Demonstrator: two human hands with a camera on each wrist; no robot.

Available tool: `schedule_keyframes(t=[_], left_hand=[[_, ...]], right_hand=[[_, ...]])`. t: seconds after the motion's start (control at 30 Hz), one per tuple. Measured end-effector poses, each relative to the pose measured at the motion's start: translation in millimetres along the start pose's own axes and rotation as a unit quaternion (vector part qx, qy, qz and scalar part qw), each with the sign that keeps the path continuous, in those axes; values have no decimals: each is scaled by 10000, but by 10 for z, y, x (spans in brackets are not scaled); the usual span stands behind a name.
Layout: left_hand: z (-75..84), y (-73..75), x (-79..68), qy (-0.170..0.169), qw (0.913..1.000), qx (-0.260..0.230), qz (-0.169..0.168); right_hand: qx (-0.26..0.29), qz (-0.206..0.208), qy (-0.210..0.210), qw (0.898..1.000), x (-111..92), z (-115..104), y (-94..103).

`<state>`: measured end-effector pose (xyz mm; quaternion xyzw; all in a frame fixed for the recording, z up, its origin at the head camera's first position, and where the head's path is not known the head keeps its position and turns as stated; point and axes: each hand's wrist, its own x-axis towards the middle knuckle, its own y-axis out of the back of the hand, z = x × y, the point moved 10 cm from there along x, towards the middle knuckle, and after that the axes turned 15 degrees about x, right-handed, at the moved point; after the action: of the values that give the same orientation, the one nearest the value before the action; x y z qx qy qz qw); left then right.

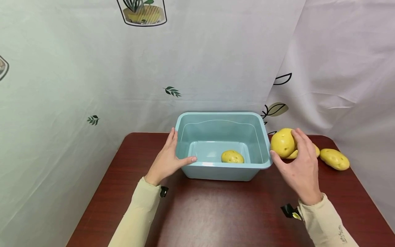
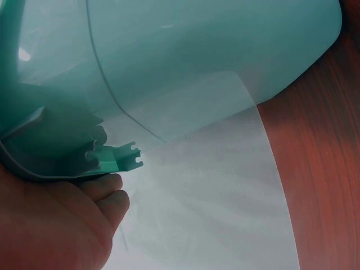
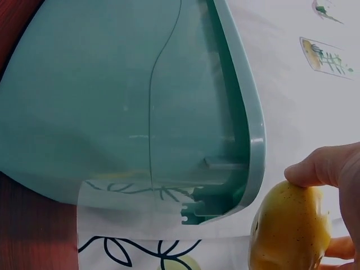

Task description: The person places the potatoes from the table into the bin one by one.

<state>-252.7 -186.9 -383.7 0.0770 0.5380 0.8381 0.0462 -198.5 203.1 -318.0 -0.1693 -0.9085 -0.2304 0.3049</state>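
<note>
**Yellow potato [image 1: 282, 142] pinched right beside a pale blue plastic basin [image 1: 228, 165]**

So, starting at the fingertips: the right hand [image 1: 297, 164] has that potato gripped between thumb and fingers. The right wrist view shows the thumb pressed on one side of it and fingertips poking out on the other, so that hold looks real enough. It's just outside the basin's right rim; can't tell if the two actually touch.

Left hand [image 1: 166, 161] is on the basin's near left corner, thumb laid over the near rim and fingers along the outside of the left wall. From its own wrist view, a couple of fingertips tuck under the lip. I'd call it a steadying grip, not a lift.

Inside the basin, one potato [image 1: 232, 156] lies near the front wall, right of middle. Beyond the right hand there's another, half-hidden potato [image 1: 316, 150] (could be more than one, the fingers cover it), then a longish potato [image 1: 334, 159] out on the dark red-brown table [image 1: 234, 212]. Pale printed fabric [image 1: 213, 61] hangs behind everything.

My read: this is mid-loading. Next move calls for clearing that right rim, lowering the potato inside, then letting go.
</note>
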Motion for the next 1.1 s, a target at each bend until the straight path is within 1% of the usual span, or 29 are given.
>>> schedule_keyframes(t=[0.3, 0.5, 0.77, 1.1], left_hand=[[-7, -4, 0, -2, 10000, 8, 12], [-12, -5, 2, -9, 10000, 15, 25], [-18, -14, -1, 3, 10000, 6, -6], [-15, -9, 3, 1, 10000, 8, 10]], right_hand=[[58, -139, 159, 9998, 5, -48, -78], [91, -158, 322, 9993, 8, -80, -131], [163, -234, 378, 9989, 9, -112, -199], [190, -443, 383, 9981, 0, -157, -307]])
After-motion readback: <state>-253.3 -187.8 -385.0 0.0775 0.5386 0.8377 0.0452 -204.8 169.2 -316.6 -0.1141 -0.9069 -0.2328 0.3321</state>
